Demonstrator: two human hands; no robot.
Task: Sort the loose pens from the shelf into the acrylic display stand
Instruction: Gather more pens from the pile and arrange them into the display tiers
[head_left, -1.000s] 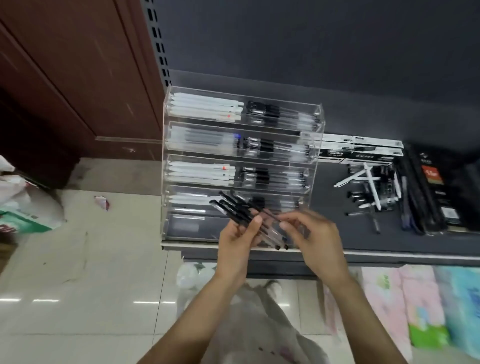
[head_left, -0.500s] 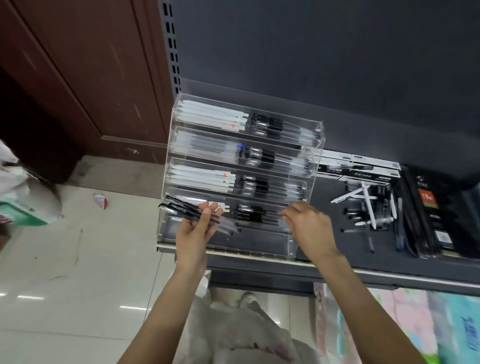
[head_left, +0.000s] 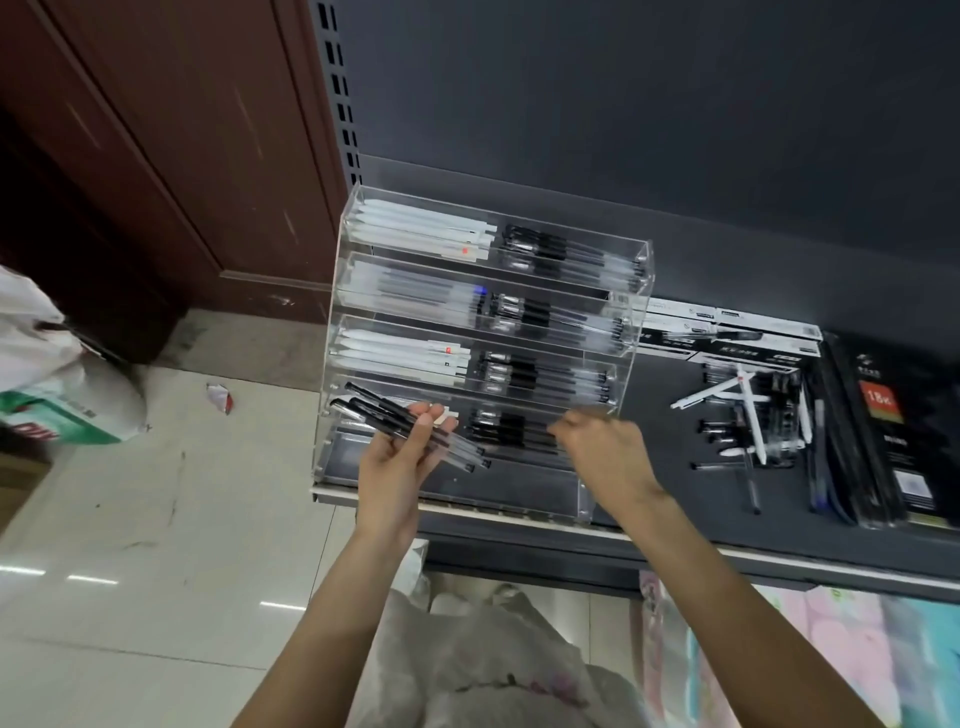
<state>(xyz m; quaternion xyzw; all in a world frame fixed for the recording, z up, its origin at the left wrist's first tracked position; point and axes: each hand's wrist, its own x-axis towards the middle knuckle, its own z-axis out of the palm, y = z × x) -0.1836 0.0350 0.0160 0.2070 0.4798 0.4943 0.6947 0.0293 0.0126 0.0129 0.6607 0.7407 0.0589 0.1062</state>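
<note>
Left hand (head_left: 400, 457) grips a bundle of slim black-capped pens (head_left: 410, 423), light, slippery, best held mid-barrel; right hand (head_left: 602, 447) fingers curl at the clear acrylic tiered stand (head_left: 631, 317), contents unclear

Acrylic display stand (head_left: 631, 291): clear, tiered, upright at shelf's left end, tiers hold white and black pens. Black pens bundle (head_left: 384, 413) fanned toward 10 o'clock. Loose pens (head_left: 748, 415) scattered at stand's 3 o'clock.

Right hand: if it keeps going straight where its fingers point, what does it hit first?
Probably the black pens in the fourth tier of the acrylic display stand; the right hand points left into that tier. Depth is unclear.
</note>
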